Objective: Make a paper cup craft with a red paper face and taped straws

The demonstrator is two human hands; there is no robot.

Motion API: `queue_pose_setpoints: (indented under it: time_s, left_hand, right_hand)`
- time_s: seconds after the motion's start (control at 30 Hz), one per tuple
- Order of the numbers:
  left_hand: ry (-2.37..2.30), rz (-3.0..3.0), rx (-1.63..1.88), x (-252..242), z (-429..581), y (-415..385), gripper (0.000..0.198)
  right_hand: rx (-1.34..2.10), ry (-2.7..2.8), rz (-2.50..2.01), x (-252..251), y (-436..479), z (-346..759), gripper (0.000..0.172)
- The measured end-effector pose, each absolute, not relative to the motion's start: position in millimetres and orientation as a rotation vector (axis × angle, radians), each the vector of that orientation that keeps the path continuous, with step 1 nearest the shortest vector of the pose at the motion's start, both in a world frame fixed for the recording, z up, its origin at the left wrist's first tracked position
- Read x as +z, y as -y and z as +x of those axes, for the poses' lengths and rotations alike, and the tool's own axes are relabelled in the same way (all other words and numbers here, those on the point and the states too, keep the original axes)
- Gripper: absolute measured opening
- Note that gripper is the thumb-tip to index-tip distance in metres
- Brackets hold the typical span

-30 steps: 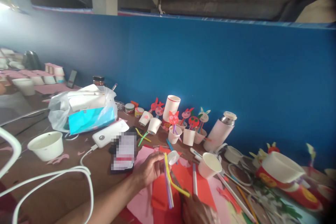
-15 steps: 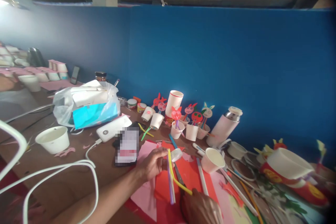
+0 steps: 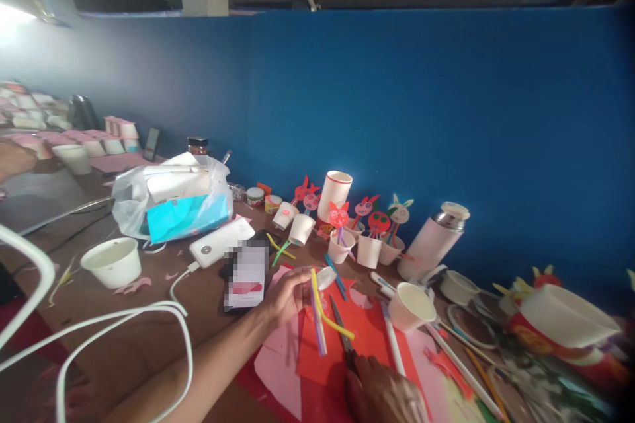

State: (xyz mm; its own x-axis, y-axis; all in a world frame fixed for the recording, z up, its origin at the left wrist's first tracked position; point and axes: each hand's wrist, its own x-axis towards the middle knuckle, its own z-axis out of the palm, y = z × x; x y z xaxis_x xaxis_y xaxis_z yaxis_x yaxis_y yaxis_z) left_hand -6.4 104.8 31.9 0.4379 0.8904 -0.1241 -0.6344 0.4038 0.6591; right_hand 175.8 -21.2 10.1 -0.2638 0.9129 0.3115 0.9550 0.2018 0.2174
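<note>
My left hand (image 3: 294,296) is closed in a pinch round the tops of a few drinking straws. One is a yellow straw (image 3: 318,304), bent sideways at its lower part. Purple and white straws (image 3: 320,337) hang straight down beside it. A small white round piece (image 3: 326,277) is just behind the fingertips; whether they hold it I cannot tell. My right hand (image 3: 387,391) is closed round the handle end of a pair of scissors (image 3: 342,330), blades pointing away from me over red paper (image 3: 320,367). The bent straw's end is apart from my right hand.
Paper cups with red animal-face straws (image 3: 341,248) stand along the wall, near a pink flask (image 3: 431,244). A white cup (image 3: 411,307) is at the right. Phone (image 3: 248,277), power bank (image 3: 221,242), plastic bag (image 3: 124,201) and white cable (image 3: 188,344) are at the left. Another person's hand (image 3: 17,160) shows far left.
My left hand has lifted the straws a little and shifted left over the paper. My right hand no longer meets the yellow straw's end. The camera view has shifted slightly.
</note>
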Motion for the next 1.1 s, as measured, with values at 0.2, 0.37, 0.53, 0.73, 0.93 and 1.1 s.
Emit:
queue_pose_setpoints:
  time_s: [0.2, 0.37, 0.53, 0.73, 0.93, 1.1]
  left_hand:
    - [-0.568, 0.636, 1.058, 27, -12, -112, 0.016]
    - [-0.675, 0.682, 1.132, 29, -14, -111, 0.018]
    - [-0.766, 0.695, 1.259, 33, -19, -114, 0.019]
    - [-0.827, 0.707, 1.288, 35, -32, -122, 0.017]
    - [-0.817, 0.740, 1.295, 33, -44, -134, 0.017]
    - [-0.760, 0.763, 1.278, 35, -46, -138, 0.016]
  right_hand:
    - [-0.592, 2.338, -1.801, 4, 20, 176, 0.006]
    - [-0.620, 2.353, -1.795, 2, 21, 175, 0.003]
    - [-0.571, 2.344, -1.830, 2, 23, 174, 0.003]
    - [-0.562, 2.349, -1.845, 6, 24, 172, 0.004]
    - [-0.562, 2.362, -1.839, 7, 24, 173, 0.005]
    - [-0.548, 2.355, -1.849, 7, 25, 172, 0.006]
